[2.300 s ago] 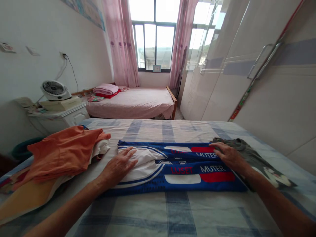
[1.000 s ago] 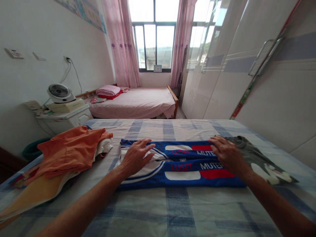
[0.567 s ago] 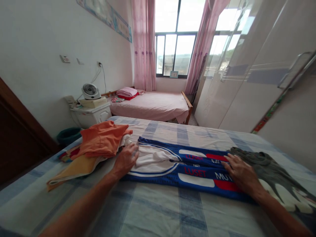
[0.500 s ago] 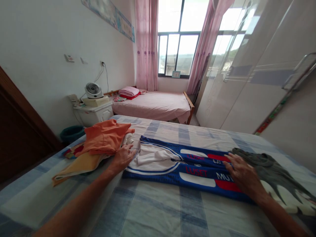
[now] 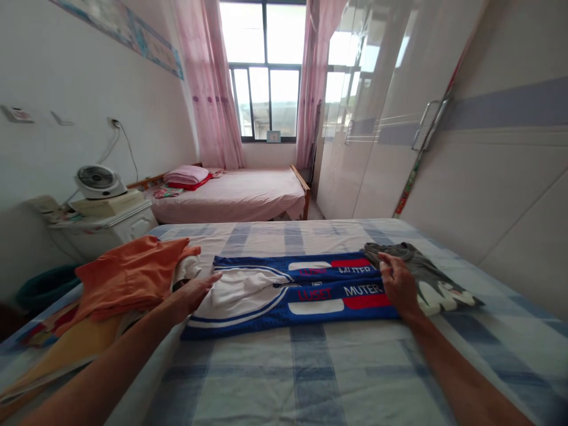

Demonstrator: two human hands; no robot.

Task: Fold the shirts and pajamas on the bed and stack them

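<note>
A blue, white and red jersey [image 5: 310,294] with lettering lies folded into a long strip across the bed. At its left end, my left hand [image 5: 191,297] is open, fingers stretched out beside the white part. My right hand [image 5: 398,287] rests at the jersey's right end, fingers apart and slightly bent; the part beneath the palm is hidden. Just beyond that hand lies a dark grey garment [image 5: 426,269] with a white pattern. Left of my left hand is a pile with an orange garment [image 5: 128,281] on top and a yellow one [image 5: 75,355] below.
Blue-and-white checked bedding [image 5: 248,378] covers the bed in front of me. Behind it stand a second bed with a pink sheet [image 5: 248,192], a small fan [image 5: 98,180] on a white cabinet [image 5: 119,228], and a glossy wardrobe [image 5: 381,171] on the right.
The view has turned right, so the clothes appear further left. My right hand has shifted to the jersey's right end, baring more lettering. My left hand stays near its left end.
</note>
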